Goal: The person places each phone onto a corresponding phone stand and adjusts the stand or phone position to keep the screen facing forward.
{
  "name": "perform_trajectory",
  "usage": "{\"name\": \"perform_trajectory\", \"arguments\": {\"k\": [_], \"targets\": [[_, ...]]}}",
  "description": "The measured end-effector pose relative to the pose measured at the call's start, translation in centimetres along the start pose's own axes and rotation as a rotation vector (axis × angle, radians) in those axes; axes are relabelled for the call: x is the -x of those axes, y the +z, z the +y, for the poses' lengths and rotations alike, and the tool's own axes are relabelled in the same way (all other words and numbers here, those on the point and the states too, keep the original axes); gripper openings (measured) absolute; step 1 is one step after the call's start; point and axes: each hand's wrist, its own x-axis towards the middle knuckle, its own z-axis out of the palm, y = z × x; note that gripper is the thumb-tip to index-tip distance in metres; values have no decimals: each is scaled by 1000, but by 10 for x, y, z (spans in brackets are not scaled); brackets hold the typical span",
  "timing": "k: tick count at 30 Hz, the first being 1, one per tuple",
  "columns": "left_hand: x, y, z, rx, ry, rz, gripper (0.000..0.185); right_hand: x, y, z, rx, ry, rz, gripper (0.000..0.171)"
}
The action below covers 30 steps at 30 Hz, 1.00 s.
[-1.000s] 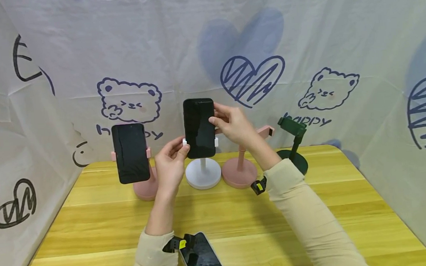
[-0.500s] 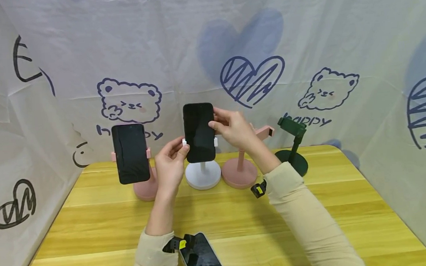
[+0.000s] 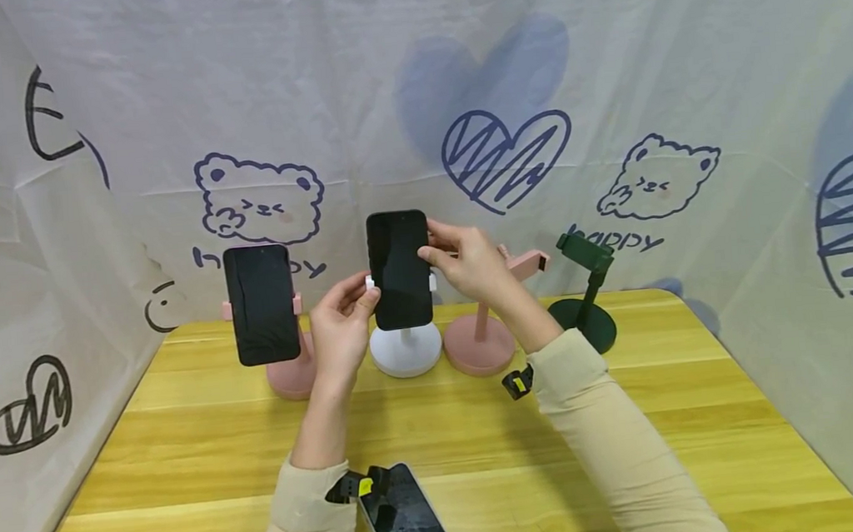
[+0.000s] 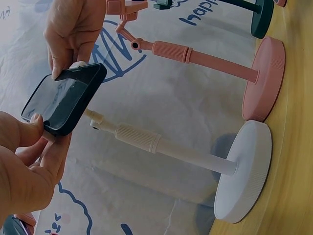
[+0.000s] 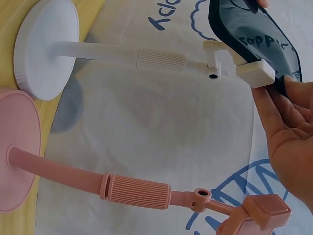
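Note:
A black smartphone (image 3: 400, 270) stands upright in the white clamp of a white phone stand (image 3: 407, 353). My right hand (image 3: 471, 264) pinches the phone's right edge, thumb on the front and fingers behind. At the clamp's left side, my left hand (image 3: 342, 316) holds the white jaw, its thumb over the phone's lower left edge. The left wrist view has both hands at opposite edges of the phone (image 4: 66, 100). From the right wrist, the white clamp end (image 5: 255, 73) sits against the phone's edge, just by my right fingers.
Left of the hands, a pink stand (image 3: 293, 381) carries another black phone (image 3: 262, 306). To the right are a second pink stand (image 3: 480, 347) and a dark green stand (image 3: 589, 327), both without phones. A further phone (image 3: 410, 518) lies near the front, beside my left sleeve.
The phone in the white stand has slid downward through the clamp, and my right hand has come down with it. My left hand has stayed at the clamp.

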Motion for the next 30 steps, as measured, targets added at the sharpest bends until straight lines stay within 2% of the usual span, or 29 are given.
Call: {"name": "perform_trajectory", "arguments": {"k": [12,18,24,30], "targets": [[-1,0,-2,8,10,9,31,4,1,-3,96,-30,-8,55],[-2,0,0,-10,2,5,32,6,1,-4,107,-45,2,55],[-2,-1,1,-32,-9,-9,34,9,4,-5,102,-76,45,53],[-2,-1,0,-36,-19,-22,35,11,12,-1,54,-114,134,50]]}}
